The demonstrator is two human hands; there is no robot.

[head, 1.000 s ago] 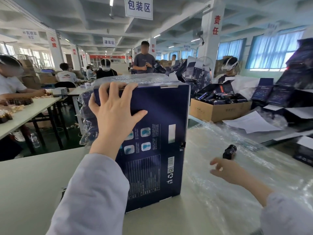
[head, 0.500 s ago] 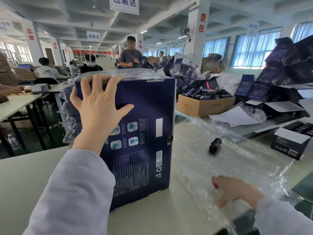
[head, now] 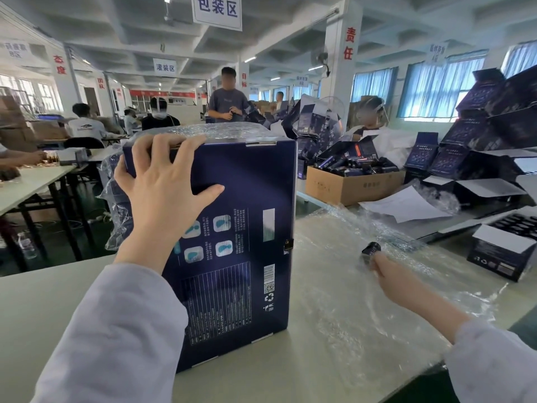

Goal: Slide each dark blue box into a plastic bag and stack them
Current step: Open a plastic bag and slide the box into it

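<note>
A large dark blue box (head: 247, 228) stands upright on the pale table (head: 43, 309), its printed back facing me. My left hand (head: 162, 184) grips its top left corner, fingers curled over the upper edge. Behind the box stands a stack of boxes in crinkled clear plastic (head: 116, 205). A pile of clear plastic bags (head: 363, 301) lies flat to the right. My right hand (head: 392, 277) reaches across those bags, fingertips at a small black bottle (head: 370, 250) lying on them; the fingers are hidden behind the hand.
An open dark blue box (head: 499, 254) with a white flap sits at the right edge. Behind it are a white paper sheet (head: 404, 203), a cardboard carton of dark bottles (head: 348, 181) and stacked folded boxes (head: 494, 126). Several people work at tables beyond.
My right hand moved from the near edge of the plastic bags forward to the small black bottle. My left hand stayed on the box's top corner; the view shifted slightly.
</note>
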